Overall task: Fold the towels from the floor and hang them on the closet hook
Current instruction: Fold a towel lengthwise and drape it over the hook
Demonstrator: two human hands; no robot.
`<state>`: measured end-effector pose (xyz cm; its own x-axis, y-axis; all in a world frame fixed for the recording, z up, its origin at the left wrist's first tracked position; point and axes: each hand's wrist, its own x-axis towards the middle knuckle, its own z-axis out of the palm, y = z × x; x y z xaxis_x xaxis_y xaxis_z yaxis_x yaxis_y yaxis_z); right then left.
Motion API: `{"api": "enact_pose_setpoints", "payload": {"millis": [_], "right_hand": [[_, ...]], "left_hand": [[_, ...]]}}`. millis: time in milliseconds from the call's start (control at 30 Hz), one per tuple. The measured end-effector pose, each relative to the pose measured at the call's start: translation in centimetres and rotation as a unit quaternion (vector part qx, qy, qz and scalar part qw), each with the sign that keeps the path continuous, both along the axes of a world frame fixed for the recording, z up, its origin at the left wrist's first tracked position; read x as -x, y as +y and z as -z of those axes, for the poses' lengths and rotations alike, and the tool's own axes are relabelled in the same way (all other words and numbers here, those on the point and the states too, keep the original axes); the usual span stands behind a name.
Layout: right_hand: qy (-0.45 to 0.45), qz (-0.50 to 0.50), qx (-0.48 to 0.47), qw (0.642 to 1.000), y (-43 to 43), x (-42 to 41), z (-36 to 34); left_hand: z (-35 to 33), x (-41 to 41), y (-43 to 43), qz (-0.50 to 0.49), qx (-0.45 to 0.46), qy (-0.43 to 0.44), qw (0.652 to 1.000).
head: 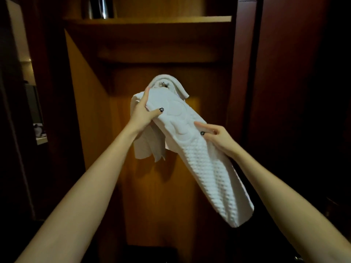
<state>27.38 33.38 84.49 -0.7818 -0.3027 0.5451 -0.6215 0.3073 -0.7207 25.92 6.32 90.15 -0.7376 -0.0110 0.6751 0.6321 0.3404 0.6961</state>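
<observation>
Reaching up at the left, your left grip (145,112) is clamped on one long folded white towel (205,168), thumb on top and fingers behind. One thinner white cloth (146,147) hangs below it; whether that is a second towel cannot be told. The towel's upper end loops over the single metal hook (163,84) on the closet back panel (106,168). Further right, your right grip (216,135) pinches the towel's edge.

A white folded towel (191,149) on the closet hook (163,84)
Its top end loops over the small metal hook; the long band slants down to the right, embossed above, waffle-textured below. A thinner white towel (146,147) hangs behind.
</observation>
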Motion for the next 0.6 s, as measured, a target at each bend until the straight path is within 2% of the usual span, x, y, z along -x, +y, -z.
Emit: {"api": "enact_pose_setpoints", "payload": {"millis": [200, 333, 433, 600], "right_hand": [[0.065, 0.013, 0.0, 0.998, -1.0, 5.7, -6.6], [0.097, 0.026, 0.022, 0.995, -1.7, 9.6, -9.3], [0.126, 0.042, 0.034, 0.991, -2.4, 12.4, -11.3], [0.172, 0.073, 0.074, 0.98, -3.0, 17.1, -15.9]], "left_hand": [[-3.1, 5.1, -3.8, -0.075, 0.088, 0.123, 0.986], [-4.5, 9.1, -6.4, -0.146, 0.187, 0.172, 0.956], [-5.2, 11.9, -7.4, -0.16, 0.197, 0.174, 0.952], [-8.5, 16.2, -8.3, -0.183, 0.235, 0.236, 0.925]]}}
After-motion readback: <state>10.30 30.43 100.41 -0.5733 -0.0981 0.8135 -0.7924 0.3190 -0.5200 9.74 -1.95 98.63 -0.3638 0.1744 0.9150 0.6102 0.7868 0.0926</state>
